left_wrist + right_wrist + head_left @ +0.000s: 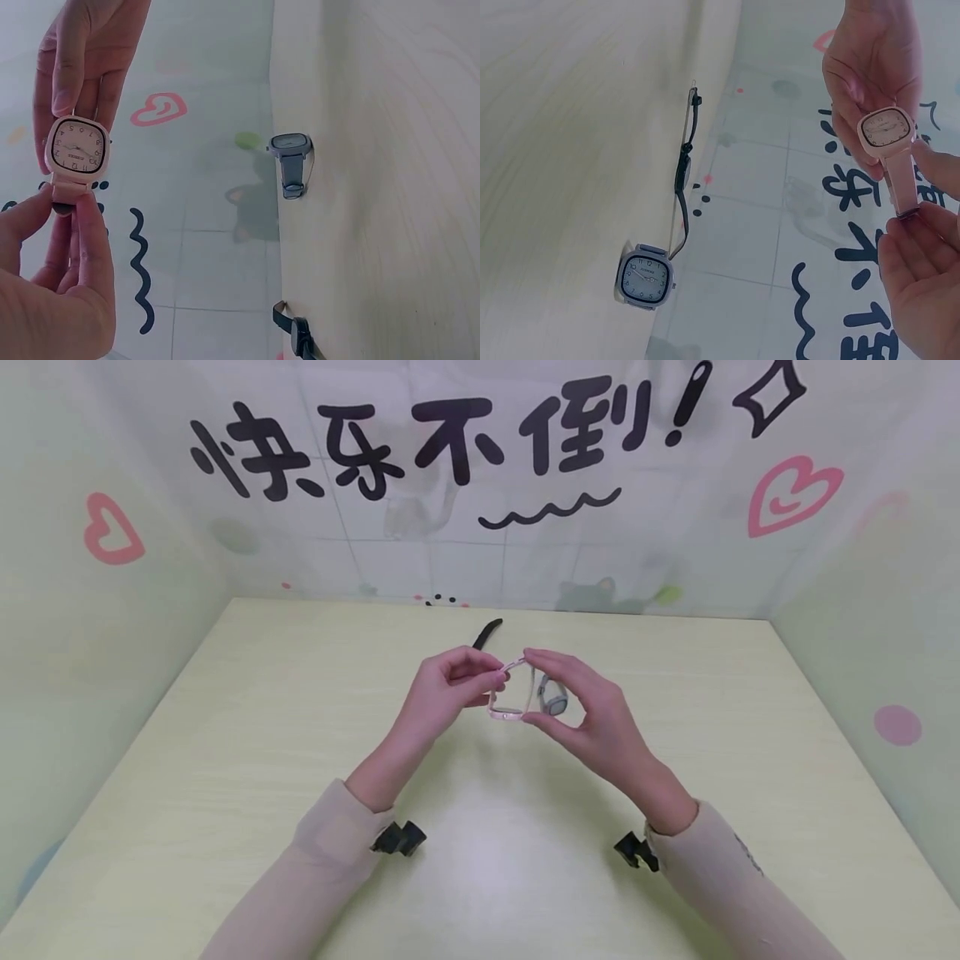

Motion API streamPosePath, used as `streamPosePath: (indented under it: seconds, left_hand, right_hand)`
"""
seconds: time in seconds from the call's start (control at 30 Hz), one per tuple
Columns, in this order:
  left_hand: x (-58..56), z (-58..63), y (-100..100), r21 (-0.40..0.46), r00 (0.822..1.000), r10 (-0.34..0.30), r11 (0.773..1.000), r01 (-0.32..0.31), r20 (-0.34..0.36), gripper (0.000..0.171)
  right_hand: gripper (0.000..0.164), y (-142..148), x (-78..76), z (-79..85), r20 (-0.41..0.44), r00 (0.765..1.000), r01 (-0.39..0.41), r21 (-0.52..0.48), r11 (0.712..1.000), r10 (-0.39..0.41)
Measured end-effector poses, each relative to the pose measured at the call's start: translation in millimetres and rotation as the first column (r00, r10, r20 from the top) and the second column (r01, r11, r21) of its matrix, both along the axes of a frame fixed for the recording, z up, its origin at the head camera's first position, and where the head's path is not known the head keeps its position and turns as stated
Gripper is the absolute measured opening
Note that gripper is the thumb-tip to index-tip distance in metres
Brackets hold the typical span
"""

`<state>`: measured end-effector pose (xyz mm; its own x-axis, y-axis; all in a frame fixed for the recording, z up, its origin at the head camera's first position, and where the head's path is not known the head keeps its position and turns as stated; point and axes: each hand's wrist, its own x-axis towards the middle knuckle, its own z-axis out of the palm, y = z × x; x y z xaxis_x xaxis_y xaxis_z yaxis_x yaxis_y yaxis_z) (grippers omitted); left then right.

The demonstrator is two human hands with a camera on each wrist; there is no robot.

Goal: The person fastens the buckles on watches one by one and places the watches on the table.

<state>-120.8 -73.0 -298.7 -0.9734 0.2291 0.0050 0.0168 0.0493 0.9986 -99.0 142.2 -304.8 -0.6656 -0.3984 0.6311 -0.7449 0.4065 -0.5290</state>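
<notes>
Both hands hold a pink wristwatch (507, 716) above the table. Its square face (77, 148) with a dark ring shows in the left wrist view. My left hand (442, 689) pinches the strap (904, 180) between thumb and fingers. On the other side, my right hand (596, 714) spans the watch, thumb at the case and fingertips at the strap's far end. A grey-blue watch (555, 700) stands on the table behind the right hand. Partly hidden behind the left hand lies a black watch (487, 633); its case shows in the right wrist view.
The pale wooden table (225, 735) is closed in at the back and sides by a printed cloth (427, 568) with black characters and pink hearts. Small black devices (400, 838) sit at both sleeve cuffs.
</notes>
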Motion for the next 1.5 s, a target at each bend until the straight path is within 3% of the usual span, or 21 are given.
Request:
streamPosePath:
  seconds: [0.2, 0.4, 0.63, 0.87, 1.17, 1.5]
  left_hand:
    - [-0.5, 0.6, -0.8, 0.013, 0.998, -0.007, 1.0, 0.007, 0.055, 0.02]
    - [-0.6, -1.5, -1.3, 0.074, 0.995, -0.046, 0.997, 0.039, 0.093, 0.02]
    - [2.1, -3.7, -10.7, 0.095, 0.984, -0.167, 0.982, 0.16, 0.068, 0.033]
    - [5.4, -2.9, -16.7, 0.02, 0.968, -0.251, 0.968, 0.251, 0.005, 0.046]
    - [3.4, -4.9, -14.9, -0.047, 0.969, -0.234, 0.972, 0.231, -0.079, 0.046]
    - [-4.5, -3.6, -13.8, -0.123, 0.975, -0.199, 0.975, 0.186, -0.098, 0.047]
  right_hand:
    - [0.074, -0.4, 0.7, 0.6, 0.015, 1.0, -0.013, 0.023, 1.0, 0.012]
    - [0.07, -0.4, -0.2, 0.9, 0.041, 0.999, 0.002, 0.016, 1.0, -0.003]
    - [0.065, 1.6, -6.0, -1.9, 0.128, 0.992, 0.01, -0.061, 0.998, -0.002]
    - [0.06, 0.4, -6.9, -2.1, 0.27, 0.962, 0.001, -0.159, 0.987, 0.043]
    - [0.056, 0.9, -8.1, -0.6, 0.361, 0.931, 0.001, -0.144, 0.99, 0.051]
    - [0.057, 4.9, -12.6, 3.2, 0.389, 0.919, -0.028, -0.094, 0.995, 0.062]
